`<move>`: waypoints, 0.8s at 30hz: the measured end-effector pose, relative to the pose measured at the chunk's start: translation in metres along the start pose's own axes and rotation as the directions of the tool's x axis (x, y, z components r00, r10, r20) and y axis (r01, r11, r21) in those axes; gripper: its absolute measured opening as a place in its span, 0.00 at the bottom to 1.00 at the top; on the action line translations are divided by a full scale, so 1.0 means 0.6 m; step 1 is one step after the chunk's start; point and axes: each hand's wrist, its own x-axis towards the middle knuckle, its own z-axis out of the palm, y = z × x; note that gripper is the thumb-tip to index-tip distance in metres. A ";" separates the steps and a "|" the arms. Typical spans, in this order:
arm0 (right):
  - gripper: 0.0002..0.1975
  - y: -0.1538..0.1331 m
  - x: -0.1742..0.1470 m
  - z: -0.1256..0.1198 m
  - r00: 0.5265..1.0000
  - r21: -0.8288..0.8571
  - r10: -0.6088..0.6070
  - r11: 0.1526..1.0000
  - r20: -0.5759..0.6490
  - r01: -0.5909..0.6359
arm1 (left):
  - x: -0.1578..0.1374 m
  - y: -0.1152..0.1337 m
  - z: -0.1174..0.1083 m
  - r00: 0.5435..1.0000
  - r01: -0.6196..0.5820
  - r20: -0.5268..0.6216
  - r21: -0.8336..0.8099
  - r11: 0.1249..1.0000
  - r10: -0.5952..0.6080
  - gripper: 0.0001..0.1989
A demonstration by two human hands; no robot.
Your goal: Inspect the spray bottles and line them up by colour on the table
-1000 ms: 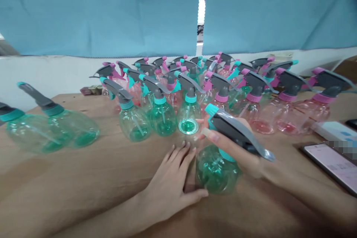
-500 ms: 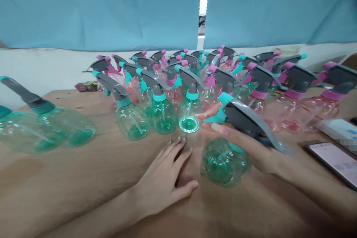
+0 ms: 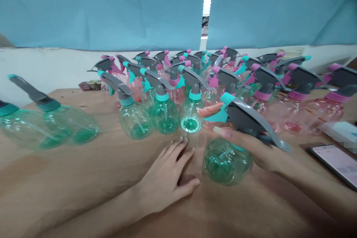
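Observation:
My right hand (image 3: pixel 245 143) is closed round the neck of a green spray bottle (image 3: pixel 225 163), below its grey and teal trigger head. The thumb crosses the near side, and fingers show behind the teal trigger. Flat on the wooden table (image 3: pixel 111 178) lies my left hand (image 3: pixel 167 178), fingers apart and holding nothing. Just beyond its fingertips stand a clear green spray bottle (image 3: pixel 191 113) with a bright ring of light at its base, a darker green one (image 3: pixel 165 117) and another green one (image 3: pixel 135 121).
Several pink spray bottles (image 3: pixel 295 113) crowd the right and back. Two green bottles (image 3: pixel 78 124) stand at the far left. A phone (image 3: pixel 337 163) lies at the right, near a white and blue packet (image 3: pixel 343 132). A blue sheet (image 3: pixel 111 7) hangs behind.
The view has shifted slightly, so the bottles appear a little further right. Both hands keep their pose, the right one still round the green spray bottle.

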 end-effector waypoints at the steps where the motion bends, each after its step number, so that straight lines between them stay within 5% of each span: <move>1: 0.10 0.001 -0.001 0.000 1.000 0.001 0.002 1.000 0.006 -0.003 | 0.000 0.000 0.000 1.000 -0.001 -0.006 0.003 1.000 0.001 0.31; 24: 0.09 0.005 -0.007 -0.005 0.999 -0.009 0.039 0.999 -0.020 -0.039 | 0.001 0.001 -0.001 1.000 0.003 -0.001 0.006 1.000 -0.003 0.30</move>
